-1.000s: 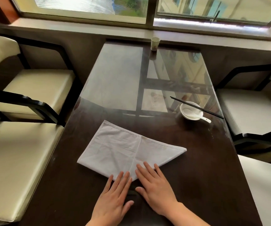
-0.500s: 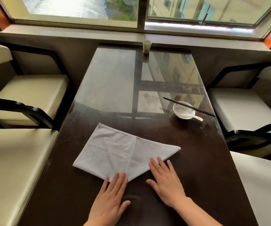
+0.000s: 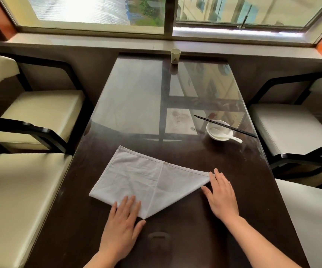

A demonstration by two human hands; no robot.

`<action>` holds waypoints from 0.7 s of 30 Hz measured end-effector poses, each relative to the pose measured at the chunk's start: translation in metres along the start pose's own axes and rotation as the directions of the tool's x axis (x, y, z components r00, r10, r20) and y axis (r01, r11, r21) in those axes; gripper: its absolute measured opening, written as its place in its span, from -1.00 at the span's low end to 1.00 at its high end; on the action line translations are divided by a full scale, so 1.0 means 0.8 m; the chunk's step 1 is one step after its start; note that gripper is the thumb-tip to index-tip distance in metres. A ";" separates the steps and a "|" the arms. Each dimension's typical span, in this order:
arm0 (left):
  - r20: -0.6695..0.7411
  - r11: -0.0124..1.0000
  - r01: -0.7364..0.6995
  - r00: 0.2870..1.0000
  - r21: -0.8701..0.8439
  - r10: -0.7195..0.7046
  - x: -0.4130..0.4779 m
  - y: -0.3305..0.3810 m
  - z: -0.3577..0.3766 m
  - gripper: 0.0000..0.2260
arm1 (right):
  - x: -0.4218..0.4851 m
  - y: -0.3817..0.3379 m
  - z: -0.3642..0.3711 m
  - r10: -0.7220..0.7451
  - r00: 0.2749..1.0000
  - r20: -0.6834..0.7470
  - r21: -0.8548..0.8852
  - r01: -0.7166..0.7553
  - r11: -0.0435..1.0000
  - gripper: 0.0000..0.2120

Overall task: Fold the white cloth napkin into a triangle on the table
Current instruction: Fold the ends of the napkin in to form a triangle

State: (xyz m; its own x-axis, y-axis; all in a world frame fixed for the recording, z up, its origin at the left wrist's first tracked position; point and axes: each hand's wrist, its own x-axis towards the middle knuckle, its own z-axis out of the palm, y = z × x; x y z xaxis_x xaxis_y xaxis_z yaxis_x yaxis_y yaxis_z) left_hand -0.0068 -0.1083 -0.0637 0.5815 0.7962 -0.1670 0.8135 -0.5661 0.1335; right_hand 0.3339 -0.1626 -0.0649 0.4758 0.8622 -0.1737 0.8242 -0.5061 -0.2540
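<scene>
Table [image 3: 239, 190], left hand [image 3: 122, 227], right hand [image 3: 222, 198] touching napkin [image 3: 146, 180]

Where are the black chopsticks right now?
In the head view, the thin black chopsticks lie across the rim of the small white ceramic bowl, on the right side of the dark glossy table, beyond the right hand.

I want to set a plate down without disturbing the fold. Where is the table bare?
Bare: the stretch between paper cup and napkin, left of the bowl; also right of the right hand. Crowded: the near middle, under napkin and left hand.
</scene>
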 end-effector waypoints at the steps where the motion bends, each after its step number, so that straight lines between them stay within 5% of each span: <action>1: -0.026 0.997 0.071 0.997 -0.012 -0.071 0.006 -0.007 -0.003 -0.27 | -0.003 -0.004 -0.001 0.045 0.998 -0.052 0.046 -0.043 0.998 -0.40; 5: -0.060 0.912 0.400 0.912 -0.091 -0.406 0.032 -0.043 -0.018 -0.40 | -0.002 -0.016 -0.006 0.341 0.937 -0.077 0.336 -0.298 0.894 -0.52; 10: -0.032 0.823 0.561 0.824 -0.091 -0.565 0.061 -0.065 -0.037 -0.45 | 0.021 -0.041 -0.011 0.558 0.793 0.246 0.788 -0.498 0.361 -0.71; 13: -0.039 0.821 0.561 0.823 -0.106 -0.567 0.072 -0.074 -0.045 -0.60 | 0.032 -0.048 -0.011 0.561 0.756 0.337 0.827 -0.522 0.206 -0.86; 17: -0.020 0.827 0.559 0.828 -0.064 -0.561 0.075 -0.087 -0.051 -0.67 | 0.039 -0.055 -0.005 0.560 0.724 0.402 0.779 -0.592 0.206 -0.84; 21: -0.018 0.788 0.593 0.797 -0.165 -0.603 0.077 -0.096 -0.053 -0.83 | 0.040 -0.064 -0.004 0.582 0.768 0.267 0.678 -0.579 0.454 -0.75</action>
State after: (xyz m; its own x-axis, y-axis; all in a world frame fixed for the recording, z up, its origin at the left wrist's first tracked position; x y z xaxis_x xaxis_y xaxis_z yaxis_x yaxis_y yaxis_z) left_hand -0.0335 -0.0067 -0.0429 -0.0272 0.9801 -0.1966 0.9841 0.0608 0.1671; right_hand 0.3079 -0.1087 -0.0544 0.7635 0.3619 -0.5350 -0.1096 -0.7437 -0.6594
